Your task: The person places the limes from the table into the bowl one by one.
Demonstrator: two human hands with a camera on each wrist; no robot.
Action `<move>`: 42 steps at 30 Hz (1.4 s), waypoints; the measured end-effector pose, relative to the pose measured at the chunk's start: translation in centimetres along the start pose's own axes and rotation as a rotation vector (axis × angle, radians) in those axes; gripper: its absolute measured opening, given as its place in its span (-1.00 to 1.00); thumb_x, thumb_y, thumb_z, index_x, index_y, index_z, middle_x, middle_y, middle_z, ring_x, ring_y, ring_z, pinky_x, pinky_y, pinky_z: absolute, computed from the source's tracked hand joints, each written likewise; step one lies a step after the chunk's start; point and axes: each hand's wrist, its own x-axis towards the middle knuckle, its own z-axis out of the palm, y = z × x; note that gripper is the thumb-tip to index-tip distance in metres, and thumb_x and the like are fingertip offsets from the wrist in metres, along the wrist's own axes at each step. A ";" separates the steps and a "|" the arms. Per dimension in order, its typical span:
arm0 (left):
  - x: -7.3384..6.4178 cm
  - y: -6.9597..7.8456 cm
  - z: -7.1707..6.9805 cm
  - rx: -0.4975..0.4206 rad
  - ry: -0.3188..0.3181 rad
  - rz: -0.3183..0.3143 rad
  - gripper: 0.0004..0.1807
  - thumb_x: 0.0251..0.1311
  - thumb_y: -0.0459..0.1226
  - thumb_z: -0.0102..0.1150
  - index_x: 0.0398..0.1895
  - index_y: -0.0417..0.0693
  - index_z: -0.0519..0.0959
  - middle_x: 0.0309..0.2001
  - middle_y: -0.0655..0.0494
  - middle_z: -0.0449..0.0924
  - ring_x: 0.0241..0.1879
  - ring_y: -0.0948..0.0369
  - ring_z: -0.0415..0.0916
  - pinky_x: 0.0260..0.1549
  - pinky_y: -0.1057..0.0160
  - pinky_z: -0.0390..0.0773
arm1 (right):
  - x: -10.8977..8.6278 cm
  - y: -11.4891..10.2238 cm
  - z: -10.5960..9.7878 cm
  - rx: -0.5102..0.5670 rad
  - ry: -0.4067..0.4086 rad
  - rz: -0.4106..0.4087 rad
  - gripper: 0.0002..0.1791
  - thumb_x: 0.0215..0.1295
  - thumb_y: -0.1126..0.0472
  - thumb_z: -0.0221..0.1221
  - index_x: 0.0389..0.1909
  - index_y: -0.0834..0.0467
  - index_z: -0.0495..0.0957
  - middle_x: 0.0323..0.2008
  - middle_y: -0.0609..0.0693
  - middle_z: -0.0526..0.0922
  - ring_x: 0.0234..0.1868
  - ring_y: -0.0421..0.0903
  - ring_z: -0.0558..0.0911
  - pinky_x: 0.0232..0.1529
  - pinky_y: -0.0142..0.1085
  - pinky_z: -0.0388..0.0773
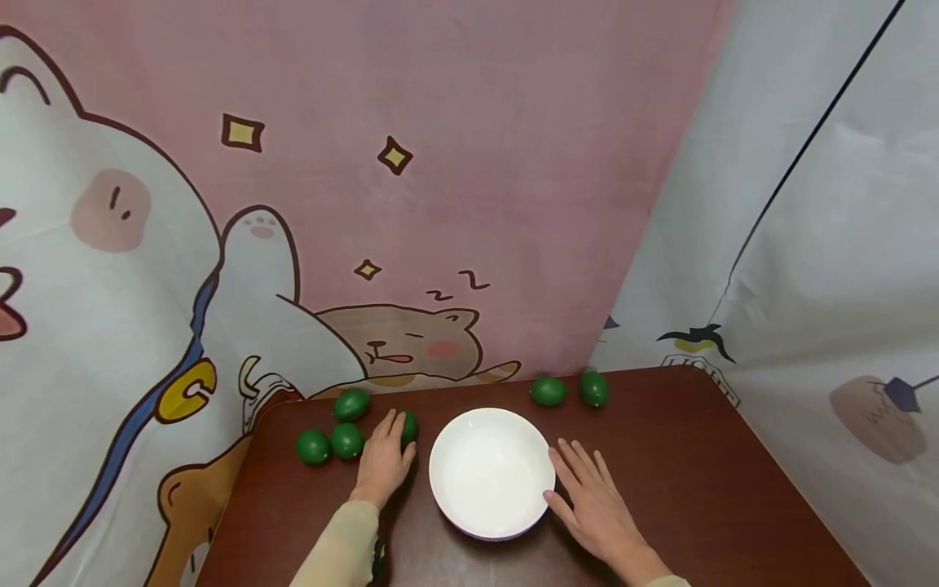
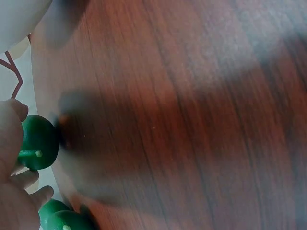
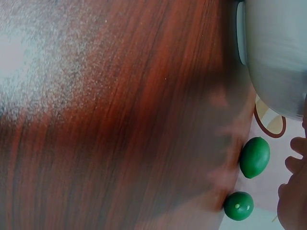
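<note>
A white bowl [image 1: 492, 474] stands on the brown table between both hands. My left hand [image 1: 385, 462] is left of it, with thumb and fingers around a green lime [image 2: 41, 142]; part of the lime is hidden by the hand. Just left of that hand lie more limes [image 1: 347, 440] in a small group. On the bowl's right side my right hand [image 1: 592, 499] has its fingers fairly straight and spread, the thumb and fingertips at the rim. The bowl's outer wall [image 3: 278, 52] fills the upper corner of the right wrist view.
Two more limes, one [image 1: 548, 391] beside the other [image 1: 594, 389], lie near the table's back edge, right of the bowl. A printed cloth [image 1: 513, 163] with cartoon animals hangs behind the table [image 1: 704, 473]. Something dark [image 1: 378, 559] shows at the left sleeve.
</note>
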 end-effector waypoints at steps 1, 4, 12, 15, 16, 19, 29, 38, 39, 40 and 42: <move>0.0 0.0 0.0 -0.003 0.002 -0.001 -0.34 0.35 -0.20 0.31 0.45 -0.26 0.39 0.45 -0.33 0.33 0.38 -0.24 0.37 0.26 -0.25 0.45 | 0.0 0.0 0.0 -0.005 -0.004 0.002 -0.25 0.45 -0.15 0.20 0.53 0.14 0.34 0.52 0.18 0.33 0.55 0.22 0.25 0.62 -0.09 -0.38; 0.1 0.1 0.1 -0.029 0.009 -0.009 -0.36 0.34 -0.21 0.32 0.43 -0.26 0.41 0.44 -0.32 0.34 0.34 -0.26 0.40 0.22 -0.25 0.48 | 0.1 0.0 -0.1 -0.009 -0.012 0.003 -0.25 0.46 -0.15 0.18 0.53 0.14 0.34 0.52 0.18 0.33 0.56 0.21 0.23 0.63 -0.02 -0.31; 0.2 0.4 0.2 -0.080 0.002 -0.036 -0.39 0.30 -0.24 0.38 0.37 -0.21 0.44 0.31 -0.25 0.44 0.20 -0.23 0.50 0.11 -0.22 0.57 | 0.1 -0.1 -0.1 -0.040 -0.032 -0.001 -0.24 0.48 -0.18 0.15 0.54 0.14 0.33 0.52 0.19 0.33 0.57 0.22 0.20 0.58 -0.18 -0.57; 0.1 0.5 0.1 -0.077 -0.005 -0.030 -0.40 0.27 -0.27 0.42 0.34 -0.19 0.46 0.24 -0.22 0.48 0.14 -0.20 0.52 0.08 -0.20 0.59 | 0.0 -0.1 -0.1 -0.048 -0.047 0.008 -0.24 0.49 -0.20 0.13 0.55 0.13 0.31 0.53 0.18 0.31 0.58 0.21 0.18 0.58 -0.16 -0.58; 0.0 0.6 0.1 -0.077 -0.004 -0.027 -0.41 0.26 -0.28 0.42 0.33 -0.18 0.47 0.23 -0.22 0.49 0.13 -0.20 0.53 0.07 -0.20 0.59 | 0.0 0.0 -0.1 -0.051 -0.050 0.010 -0.24 0.49 -0.20 0.13 0.55 0.12 0.31 0.53 0.18 0.31 0.59 0.21 0.18 0.57 -0.16 -0.58; -0.1 0.6 0.0 -0.086 0.003 -0.014 -0.46 0.23 -0.31 0.44 0.26 -0.16 0.51 0.18 -0.22 0.51 0.11 -0.20 0.54 0.07 -0.19 0.59 | 0.1 -0.1 -0.2 -0.057 -0.053 0.016 -0.24 0.49 -0.20 0.13 0.55 0.12 0.31 0.53 0.18 0.31 0.59 0.22 0.17 0.51 -0.26 -0.69; -0.6 0.4 0.1 -0.137 0.036 0.009 -0.53 0.14 -0.39 0.49 0.12 -0.19 0.56 0.08 -0.20 0.55 0.07 -0.17 0.57 0.06 -0.17 0.59 | 0.1 -0.2 -0.4 -0.039 -0.044 0.015 -0.24 0.47 -0.20 0.15 0.54 0.12 0.33 0.51 0.20 0.34 0.56 0.25 0.23 0.47 -0.32 -0.73; -0.7 0.7 -0.5 -0.160 0.026 0.005 -0.51 0.11 -0.41 0.50 0.12 -0.22 0.56 0.07 -0.22 0.55 0.03 -0.15 0.60 0.03 -0.15 0.62 | 0.1 -0.2 -0.3 -0.039 -0.030 0.013 -0.24 0.46 -0.19 0.16 0.53 0.12 0.34 0.48 0.21 0.38 0.53 0.24 0.28 0.47 -0.34 -0.72; -0.8 0.8 -0.6 -0.156 0.018 0.001 -0.51 0.12 -0.41 0.49 0.13 -0.22 0.56 0.07 -0.22 0.55 0.04 -0.14 0.60 0.04 -0.15 0.62 | 0.1 -0.2 -0.3 -0.039 -0.032 0.015 -0.24 0.46 -0.19 0.16 0.53 0.12 0.34 0.48 0.21 0.38 0.53 0.25 0.28 0.47 -0.34 -0.73; -0.9 0.9 -0.7 -0.153 0.010 -0.003 -0.51 0.13 -0.40 0.49 0.14 -0.22 0.56 0.08 -0.22 0.55 0.04 -0.14 0.60 0.04 -0.15 0.62 | 0.1 -0.2 -0.3 -0.038 -0.036 0.017 -0.24 0.46 -0.20 0.16 0.53 0.11 0.34 0.48 0.21 0.38 0.53 0.25 0.28 0.46 -0.34 -0.73; -1.0 1.1 -0.9 -0.149 -0.004 -0.010 -0.50 0.14 -0.39 0.49 0.15 -0.21 0.55 0.09 -0.22 0.55 0.04 -0.13 0.60 0.03 -0.15 0.62 | 0.0 -0.2 -0.4 -0.035 -0.045 0.024 -0.24 0.47 -0.20 0.15 0.54 0.11 0.33 0.48 0.21 0.37 0.53 0.25 0.28 0.45 -0.35 -0.74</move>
